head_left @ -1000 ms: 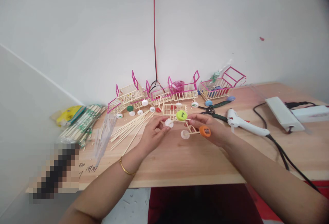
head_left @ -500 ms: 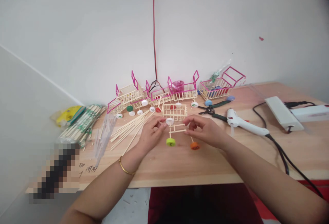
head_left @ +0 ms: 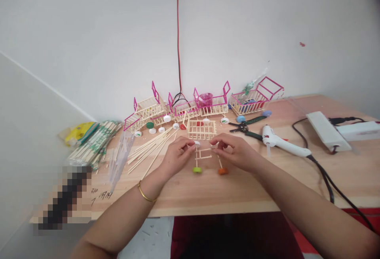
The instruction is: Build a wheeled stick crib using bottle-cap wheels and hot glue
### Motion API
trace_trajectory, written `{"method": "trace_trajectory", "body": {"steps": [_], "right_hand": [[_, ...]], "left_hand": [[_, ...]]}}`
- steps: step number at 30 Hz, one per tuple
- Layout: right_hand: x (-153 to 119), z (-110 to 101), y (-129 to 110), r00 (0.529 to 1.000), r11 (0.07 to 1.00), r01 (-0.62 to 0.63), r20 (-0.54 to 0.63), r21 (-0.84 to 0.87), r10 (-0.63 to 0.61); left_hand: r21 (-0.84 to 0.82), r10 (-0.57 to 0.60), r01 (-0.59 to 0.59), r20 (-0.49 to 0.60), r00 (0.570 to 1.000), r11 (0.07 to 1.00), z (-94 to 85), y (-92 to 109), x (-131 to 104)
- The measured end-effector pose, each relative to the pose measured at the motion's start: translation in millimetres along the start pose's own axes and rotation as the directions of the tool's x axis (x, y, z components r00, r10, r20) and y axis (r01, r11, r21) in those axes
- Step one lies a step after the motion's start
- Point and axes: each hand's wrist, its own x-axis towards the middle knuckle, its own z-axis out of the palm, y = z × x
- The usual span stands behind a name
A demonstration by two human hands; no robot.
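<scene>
Between my two hands is a small wheeled frame of thin wooden sticks (head_left: pixel 204 157), with bottle caps for wheels. My left hand (head_left: pixel 178 154) pinches its far left corner at a white cap (head_left: pixel 196 143). My right hand (head_left: pixel 233 151) has thumb and forefinger closed on the far right corner; any cap there is hidden by the fingers. Toward me stick out a yellow-green cap (head_left: pixel 197 170) on the left and an orange cap (head_left: pixel 222 170) on the right. Just beyond the frame lies a slatted stick basket (head_left: pixel 202 130).
Along the wall stand several pink-edged stick carts (head_left: pixel 148 108) and a pink cup (head_left: pixel 206 101). Loose sticks (head_left: pixel 148 152), clear glue sticks (head_left: pixel 120 160) and bagged sticks (head_left: pixel 95 144) are at left. Pliers (head_left: pixel 245 127), a white glue gun (head_left: pixel 282 144) and a power strip (head_left: pixel 328 131) lie right.
The wheeled frame has tilted in my hands. Its near caps sit slightly lower and appear more edge-on, and the orange one has shifted a little left.
</scene>
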Motion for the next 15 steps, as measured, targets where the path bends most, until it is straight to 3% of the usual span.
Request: {"method": "trace_trajectory", "body": {"steps": [6, 10, 15], "right_hand": [[0.1, -1.7, 5.9, 0.964, 0.973, -0.184, -0.168, 0.141, 0.207], [-0.5, -0.3, 5.0, 0.967, 0.97, -0.203, -0.131, 0.136, 0.22], [-0.4, 1.6, 0.6, 0.989, 0.989, -0.134, -0.046, 0.062, 0.137]], "left_hand": [[-0.003, 0.021, -0.021, 0.09, 0.996, 1.0, 1.5, 1.4, -1.7], [-0.017, 0.078, -0.077, 0.152, 0.985, 0.997, 1.3, 2.5, -3.8], [-0.011, 0.115, -0.116, 0.218, 0.969, 0.993, 3.4, 0.9, -6.7]]}}
